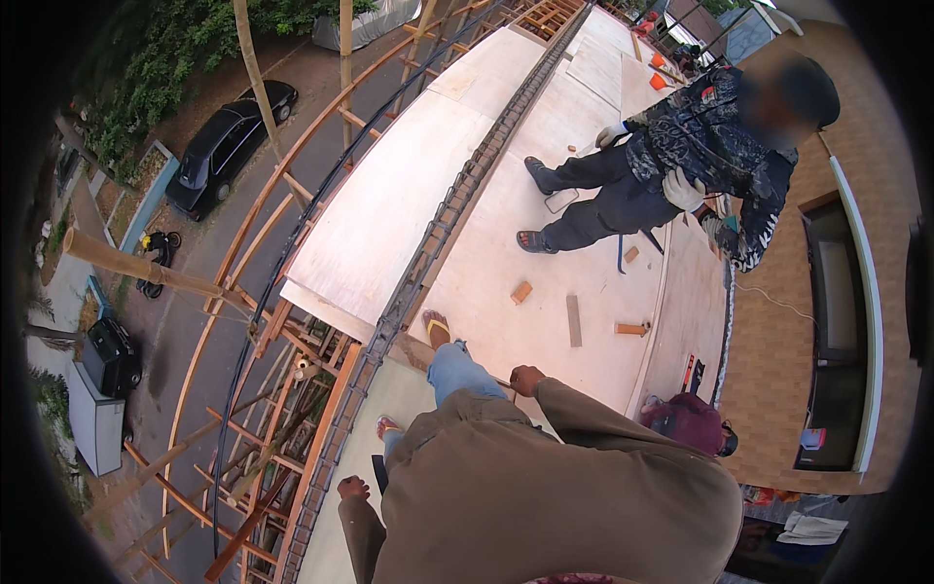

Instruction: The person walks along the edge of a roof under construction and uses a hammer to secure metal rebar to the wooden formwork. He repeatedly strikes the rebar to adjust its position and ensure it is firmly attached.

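Head view: I look down over my own brown-shirted back onto a plywood deck high above a street.
Left hand: my left hand hangs at about 7 o'clock, fingers curled loosely, holding nothing that I can make out, just beside the steel rebar cage.
Right hand: my right hand sits near 6 o'clock at my raised knee, fingers bunched; a thin pale thing may stick out toward 9 o'clock, but I cannot tell if I am gripping it.
Rebar cage: it runs long from 7 o'clock up to 1 o'clock, along the deck's edge. It lies to the left of both hands, and my left hand is the nearer one.
Feet: both in sandals, one on the plywood next to the cage, the other lower near my left hand.
Co-worker: a person in dark patterned clothes and white gloves crouches at 2 o'clock, well apart from me.
Loose bits: small wood blocks lie between us.
Below: scaffold poles and a black car at 10 o'clock.
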`<action>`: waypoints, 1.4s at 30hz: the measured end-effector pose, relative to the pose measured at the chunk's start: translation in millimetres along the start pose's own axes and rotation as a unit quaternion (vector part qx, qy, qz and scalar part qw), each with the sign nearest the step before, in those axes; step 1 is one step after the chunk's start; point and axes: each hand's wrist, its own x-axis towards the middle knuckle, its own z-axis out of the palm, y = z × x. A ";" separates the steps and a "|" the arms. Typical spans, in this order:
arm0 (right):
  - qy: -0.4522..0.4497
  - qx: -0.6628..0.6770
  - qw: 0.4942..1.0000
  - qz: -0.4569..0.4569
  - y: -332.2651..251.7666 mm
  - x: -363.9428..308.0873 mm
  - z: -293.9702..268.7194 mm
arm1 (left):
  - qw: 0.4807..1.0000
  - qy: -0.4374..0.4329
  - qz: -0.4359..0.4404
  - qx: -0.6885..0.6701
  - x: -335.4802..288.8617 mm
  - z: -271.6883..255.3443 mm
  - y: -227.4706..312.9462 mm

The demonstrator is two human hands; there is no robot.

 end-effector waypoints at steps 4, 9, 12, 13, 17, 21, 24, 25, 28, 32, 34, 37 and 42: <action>0.072 0.030 0.993 -0.087 -27.8 68.6 -105.9 | 0.955 -0.046 0.237 0.170 -11.6 53.7 -31.9; 0.098 0.081 0.986 -0.109 -42.9 123.9 -219.1 | 0.899 -0.050 0.269 0.341 -14.4 116.5 -26.0; 0.107 0.062 0.988 -0.093 -47.0 139.0 -245.2 | 0.913 -0.050 0.184 0.360 -12.7 132.8 -3.6; 0.104 0.068 0.989 -0.083 -55.7 136.6 -245.8 | 0.914 -0.046 0.184 0.359 -7.8 135.0 0.9; 0.057 0.053 0.994 -0.073 -37.4 133.7 -202.4 | 0.950 0.010 0.225 0.217 -5.4 155.9 57.0; -0.130 0.299 0.945 0.028 -77.6 92.1 -117.8 | 0.986 0.013 0.160 0.046 -77.2 115.0 173.3; -0.227 0.486 0.844 0.008 -56.6 103.0 -44.7 | 0.967 0.058 0.249 0.025 -67.2 74.6 181.5; -0.233 0.477 0.847 0.013 -81.2 77.0 -61.7 | 0.969 0.068 0.238 -0.026 -64.6 55.7 165.8; -0.218 0.444 0.868 0.037 -54.5 98.3 -29.8 | 0.972 0.087 0.186 -0.111 -73.5 33.2 129.7; -0.156 0.297 0.941 -0.038 -65.7 61.0 -49.5 | 0.988 0.122 0.055 -0.080 -54.6 25.5 39.5; -0.142 0.186 0.968 -0.092 -64.6 57.2 -49.6 | 0.994 0.059 -0.035 -0.082 -58.0 26.1 -6.3; -0.132 -0.046 0.973 -0.182 -50.7 67.1 -54.2 | 0.989 0.003 -0.114 -0.093 -74.7 36.1 -52.3; -0.132 -0.133 0.973 -0.132 -69.8 89.7 -61.9 | 0.982 0.026 -0.104 -0.152 -91.0 65.1 -103.7</action>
